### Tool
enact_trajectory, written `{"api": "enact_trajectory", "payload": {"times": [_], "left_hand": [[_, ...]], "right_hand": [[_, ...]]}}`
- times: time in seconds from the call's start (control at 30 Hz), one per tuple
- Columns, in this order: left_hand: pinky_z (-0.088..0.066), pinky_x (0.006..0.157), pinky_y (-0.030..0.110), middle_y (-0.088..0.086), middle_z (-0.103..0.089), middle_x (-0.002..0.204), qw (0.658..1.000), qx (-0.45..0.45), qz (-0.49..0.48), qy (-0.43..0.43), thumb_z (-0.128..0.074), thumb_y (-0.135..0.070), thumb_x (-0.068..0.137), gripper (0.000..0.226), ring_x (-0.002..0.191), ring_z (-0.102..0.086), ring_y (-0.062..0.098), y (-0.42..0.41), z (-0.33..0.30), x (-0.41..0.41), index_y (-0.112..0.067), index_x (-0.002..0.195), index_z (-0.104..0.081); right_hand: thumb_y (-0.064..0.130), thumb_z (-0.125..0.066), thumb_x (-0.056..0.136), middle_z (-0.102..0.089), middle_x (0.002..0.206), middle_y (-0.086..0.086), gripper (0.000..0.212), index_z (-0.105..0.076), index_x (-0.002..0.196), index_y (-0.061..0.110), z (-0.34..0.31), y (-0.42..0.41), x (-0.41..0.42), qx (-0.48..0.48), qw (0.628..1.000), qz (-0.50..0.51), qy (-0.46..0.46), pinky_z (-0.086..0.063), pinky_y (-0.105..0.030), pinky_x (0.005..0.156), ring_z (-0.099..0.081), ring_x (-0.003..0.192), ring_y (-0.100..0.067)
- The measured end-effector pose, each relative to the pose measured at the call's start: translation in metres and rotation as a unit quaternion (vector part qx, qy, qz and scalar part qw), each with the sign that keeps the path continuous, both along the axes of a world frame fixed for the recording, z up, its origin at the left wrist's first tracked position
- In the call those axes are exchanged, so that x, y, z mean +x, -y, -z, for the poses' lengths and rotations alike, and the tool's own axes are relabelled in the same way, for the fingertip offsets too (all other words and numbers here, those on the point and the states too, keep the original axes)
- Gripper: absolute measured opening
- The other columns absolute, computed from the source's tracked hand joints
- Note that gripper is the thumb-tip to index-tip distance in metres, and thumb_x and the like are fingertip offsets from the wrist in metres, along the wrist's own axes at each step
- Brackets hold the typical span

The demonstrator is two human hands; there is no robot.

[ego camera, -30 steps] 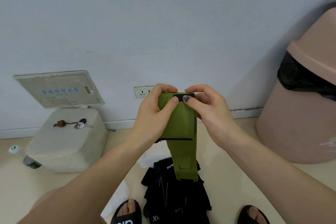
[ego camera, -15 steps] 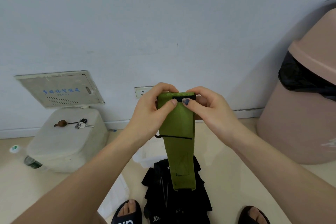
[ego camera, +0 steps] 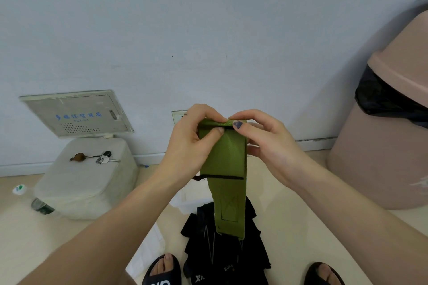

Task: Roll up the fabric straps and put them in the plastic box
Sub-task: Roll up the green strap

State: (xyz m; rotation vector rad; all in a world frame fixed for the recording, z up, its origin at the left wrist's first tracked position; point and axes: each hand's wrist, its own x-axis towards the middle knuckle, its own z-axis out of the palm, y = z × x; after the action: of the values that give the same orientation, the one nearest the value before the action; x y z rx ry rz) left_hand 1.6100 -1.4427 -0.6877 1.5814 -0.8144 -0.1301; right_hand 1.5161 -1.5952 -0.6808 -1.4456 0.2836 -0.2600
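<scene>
An olive-green fabric strap [ego camera: 225, 169] hangs in front of me, held up at chest height. My left hand [ego camera: 190, 143] pinches its top left corner with thumb and fingers. My right hand [ego camera: 264, 139] pinches the top right edge, thumb on the folded-over top. The strap's free end dangles down to just above a pile of black straps [ego camera: 222, 252] on the floor. A clear plastic box [ego camera: 183, 201] shows partly on the floor behind the strap and my left forearm.
A white closed container [ego camera: 88, 178] with keys on its lid stands at the left by the wall. A pink bin [ego camera: 382, 146] with a black liner stands at the right. My sandalled feet are at the bottom edge. A bottle lies at the far left.
The strap's dangling end has risen a little as the top has been folded over between my fingers. Both hands stay at the top edge.
</scene>
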Motion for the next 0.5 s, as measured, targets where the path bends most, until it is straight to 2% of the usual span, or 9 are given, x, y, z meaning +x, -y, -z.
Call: {"api": "enact_trajectory", "payload": {"times": [0.1, 0.17, 0.33, 0.43, 0.5], "left_hand": [[-0.049, 0.086, 0.027, -0.007, -0.066, 0.098, 1.000, -0.007, 0.010, 0.001, -0.064, 0.010, 0.090, 0.031, 0.099, -0.064, 0.015, 0.0000, 0.0013, 0.0011, -0.021, 0.090, -0.067], [-0.049, 0.086, 0.028, -0.005, -0.066, 0.099, 1.000, -0.006, 0.014, -0.003, -0.064, 0.008, 0.089, 0.027, 0.098, -0.064, 0.015, 0.0005, 0.0022, 0.0014, -0.019, 0.089, -0.066], [-0.052, 0.084, 0.039, -0.008, -0.068, 0.093, 0.998, 0.010, 0.036, -0.055, -0.063, -0.013, 0.089, 0.022, 0.090, -0.063, 0.014, -0.0006, -0.0018, 0.0000, -0.035, 0.087, -0.067], [-0.048, 0.076, 0.033, -0.011, -0.065, 0.087, 0.994, 0.068, 0.055, -0.064, -0.060, -0.013, 0.099, 0.027, 0.080, -0.058, 0.010, -0.0030, -0.0034, -0.0009, -0.040, 0.096, -0.062], [-0.046, 0.072, 0.027, -0.011, -0.064, 0.082, 0.991, 0.076, 0.072, -0.088, -0.059, -0.012, 0.101, 0.027, 0.076, -0.057, 0.009, -0.0044, -0.0046, -0.0011, -0.039, 0.100, -0.062]], "right_hand": [[0.011, -0.063, 0.100, -0.073, 0.107, -0.021, 0.014, -0.071, 0.110, 0.016, -0.0026, 0.0013, -0.0015, 0.005, 1.000, -0.010, 0.002, -0.054, -0.033, 0.078, -0.070, 0.090, -0.019], [0.009, -0.063, 0.099, -0.070, 0.110, -0.027, 0.014, -0.072, 0.107, 0.016, -0.0024, 0.0019, -0.0016, -0.005, 1.000, -0.011, 0.005, -0.054, -0.035, 0.079, -0.070, 0.091, -0.021], [0.001, -0.067, 0.095, -0.068, 0.097, -0.021, 0.017, -0.073, 0.102, 0.015, 0.0007, 0.0047, -0.0015, -0.007, 1.000, -0.004, 0.025, -0.057, -0.032, 0.079, -0.069, 0.087, -0.021], [-0.001, -0.068, 0.094, -0.068, 0.095, -0.023, 0.017, -0.074, 0.101, 0.014, 0.0005, 0.0066, -0.0023, -0.021, 0.999, -0.003, 0.031, -0.058, -0.032, 0.079, -0.070, 0.087, -0.022], [0.000, -0.068, 0.094, -0.068, 0.098, -0.030, 0.016, -0.074, 0.101, 0.013, 0.0001, 0.0082, -0.0031, -0.036, 0.999, -0.002, 0.032, -0.057, -0.039, 0.083, -0.069, 0.088, -0.024]]}}
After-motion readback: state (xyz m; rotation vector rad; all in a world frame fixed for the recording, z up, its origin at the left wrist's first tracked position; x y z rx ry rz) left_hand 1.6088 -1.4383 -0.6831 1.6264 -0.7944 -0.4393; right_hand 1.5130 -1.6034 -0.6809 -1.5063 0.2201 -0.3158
